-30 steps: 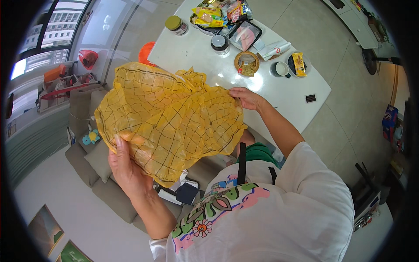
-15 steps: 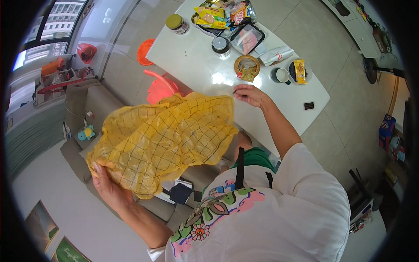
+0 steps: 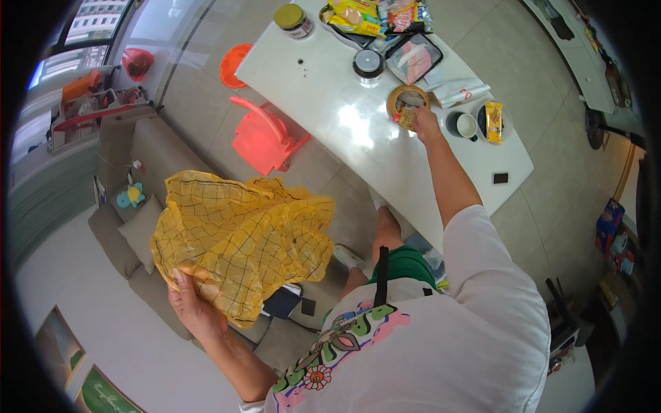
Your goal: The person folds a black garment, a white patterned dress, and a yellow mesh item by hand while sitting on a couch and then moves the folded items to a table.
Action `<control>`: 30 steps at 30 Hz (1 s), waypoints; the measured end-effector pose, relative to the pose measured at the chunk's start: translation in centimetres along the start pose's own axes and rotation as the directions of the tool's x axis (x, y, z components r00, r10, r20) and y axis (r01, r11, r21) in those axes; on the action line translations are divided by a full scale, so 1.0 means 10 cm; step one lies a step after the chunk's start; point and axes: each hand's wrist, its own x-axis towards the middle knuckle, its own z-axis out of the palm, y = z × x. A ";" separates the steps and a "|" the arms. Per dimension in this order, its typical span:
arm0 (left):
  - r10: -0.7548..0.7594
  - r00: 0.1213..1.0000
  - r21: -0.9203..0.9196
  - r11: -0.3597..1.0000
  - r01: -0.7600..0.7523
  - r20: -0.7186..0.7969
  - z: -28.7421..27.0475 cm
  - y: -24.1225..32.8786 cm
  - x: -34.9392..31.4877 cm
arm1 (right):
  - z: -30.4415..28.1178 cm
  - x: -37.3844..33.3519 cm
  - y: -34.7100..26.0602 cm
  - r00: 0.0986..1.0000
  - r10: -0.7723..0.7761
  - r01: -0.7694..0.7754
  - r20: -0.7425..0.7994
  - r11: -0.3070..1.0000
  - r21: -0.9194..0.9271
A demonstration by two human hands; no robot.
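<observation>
A crumpled yellow plastic bag [image 3: 241, 241] with a black grid pattern spreads out in front of me, over the sofa. Its lower left edge is gripped in my left hand [image 3: 196, 308], thumb on top. My right hand [image 3: 425, 125] reaches over the white table [image 3: 330, 103] with its fingers curled down on a small gold packet [image 3: 404, 119]. That packet lies against a brown ring [image 3: 393, 100] that looks like a roll of tape. The right fingertips are partly hidden. A dark mug [image 3: 465, 125] with a pale inside stands just right of that hand.
Snack packs [image 3: 358, 17], a clear tray [image 3: 414, 60], a black-lidded jar [image 3: 369, 65], a gold-lidded jar [image 3: 294, 20] and a yellow bar [image 3: 494, 122] on a plate occupy the table. Beside it stand a coral chair [image 3: 265, 138] and an orange stool [image 3: 235, 65]. The sofa [image 3: 148, 148] is at left.
My right hand has left the bag's right side and moved up and right to the ring and packet. The bag has sagged on its right, still in my left hand.
</observation>
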 end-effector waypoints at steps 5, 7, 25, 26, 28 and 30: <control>-0.054 0.997 -0.053 0.997 0.051 -0.057 -0.16 -0.28 -0.03 | -0.18 0.01 0.39 0.920 -0.392 0.375 -0.018 0.892 -0.253; -0.083 0.995 -0.078 0.994 0.078 -0.056 -0.17 -0.33 -0.10 | -0.19 -0.03 0.57 0.913 -0.388 0.405 0.129 0.817 -0.411; -0.197 0.957 -0.224 0.963 0.148 -0.212 -0.44 -1.17 -0.06 | 0.89 0.54 0.28 0.809 -0.413 0.581 0.418 0.456 -0.674; -0.218 0.959 -0.223 0.959 0.176 -0.182 -0.46 -1.23 0.02 | 1.06 0.54 0.27 0.815 -0.397 0.570 0.422 0.419 -0.707; -0.254 0.958 -0.212 0.951 0.223 -0.130 -0.43 -1.31 0.18 | 1.38 0.50 0.26 0.777 -0.437 0.610 0.453 0.346 -0.713; -0.295 0.950 -0.192 0.943 0.272 -0.105 -0.42 -1.45 0.30 | 1.70 0.44 0.29 0.761 -0.428 0.619 0.487 0.255 -0.743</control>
